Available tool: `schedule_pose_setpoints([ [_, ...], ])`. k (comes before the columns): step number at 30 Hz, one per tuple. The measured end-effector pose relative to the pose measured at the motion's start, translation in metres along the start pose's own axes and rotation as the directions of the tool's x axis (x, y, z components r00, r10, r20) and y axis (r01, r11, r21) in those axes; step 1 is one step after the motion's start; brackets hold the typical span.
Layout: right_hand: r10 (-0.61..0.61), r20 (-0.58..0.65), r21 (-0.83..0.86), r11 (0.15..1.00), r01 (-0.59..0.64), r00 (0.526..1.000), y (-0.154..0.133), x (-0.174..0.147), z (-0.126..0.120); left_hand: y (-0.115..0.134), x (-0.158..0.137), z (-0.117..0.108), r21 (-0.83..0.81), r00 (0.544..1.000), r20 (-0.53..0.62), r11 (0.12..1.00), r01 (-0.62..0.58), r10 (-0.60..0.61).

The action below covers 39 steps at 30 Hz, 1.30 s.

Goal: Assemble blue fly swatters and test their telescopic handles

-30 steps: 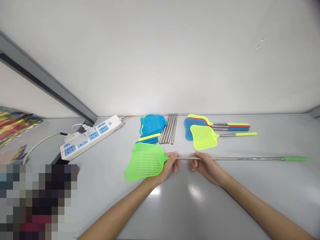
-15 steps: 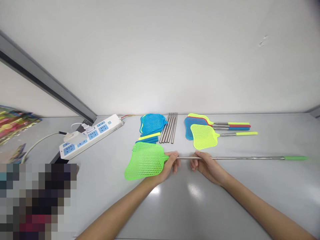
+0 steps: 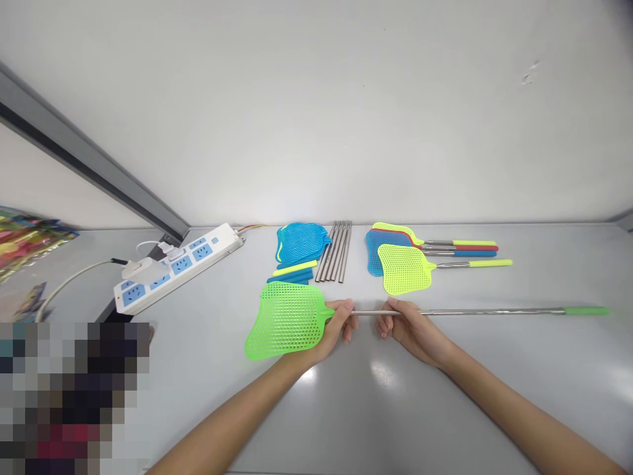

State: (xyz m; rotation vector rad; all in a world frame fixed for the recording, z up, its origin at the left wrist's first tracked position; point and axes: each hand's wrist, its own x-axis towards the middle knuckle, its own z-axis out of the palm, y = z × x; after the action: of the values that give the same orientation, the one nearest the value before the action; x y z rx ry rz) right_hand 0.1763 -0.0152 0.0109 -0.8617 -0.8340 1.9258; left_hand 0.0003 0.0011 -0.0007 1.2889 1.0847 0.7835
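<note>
A green fly swatter point(image 3: 289, 320) with a long, drawn-out metal rod lies level across the view, its mesh head on the left and its green handle on the right. Close to the head, my left hand point(image 3: 339, 323) is closed round the rod. My right hand point(image 3: 405, 326) grips the same rod a short way to the right. Behind my right hand is a yellow fly swatter point(image 3: 406, 270), with a blue one point(image 3: 376, 254) and others of red and yellow partly under it. Several metal rods point(image 3: 335, 254) lie beyond my left hand.
A stack of blue swatter heads point(image 3: 301, 242) lies at the back, with blue and yellow handle tubes point(image 3: 295, 268) in front. On the left are a white power strip point(image 3: 182, 267) with plugs and a cable, and colourful packages point(image 3: 30, 241). A wall point(image 3: 346, 119) rises behind the grey table point(image 3: 336, 422).
Both hands keep their grip on the green fly swatter, almost unmoved. The view has shifted very slightly.
</note>
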Motion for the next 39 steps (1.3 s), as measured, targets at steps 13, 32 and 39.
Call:
schedule_pose_setpoints([
  [13, 0.001, 0.016, 0.018, 1.0, -0.002, 1.0, -0.0003, 0.001, -0.0007, -0.0004, 0.0004, 0.0013, -0.028, 1.0, -0.003, 1.0, -0.001, 0.001],
  [32, -0.002, 0.016, 0.019, 1.0, 0.002, 1.0, 0.0004, -0.0001, -0.0013, 0.0038, -0.0008, 0.0015, 0.015, 1.0, -0.008, 1.0, 0.017, -0.017],
  [39, 0.003, 0.015, 0.018, 1.0, -0.003, 1.0, -0.0005, 0.0001, -0.0005, 0.0045, -0.0007, 0.0008, 0.01, 1.0, 0.002, 1.0, 0.015, -0.015],
])
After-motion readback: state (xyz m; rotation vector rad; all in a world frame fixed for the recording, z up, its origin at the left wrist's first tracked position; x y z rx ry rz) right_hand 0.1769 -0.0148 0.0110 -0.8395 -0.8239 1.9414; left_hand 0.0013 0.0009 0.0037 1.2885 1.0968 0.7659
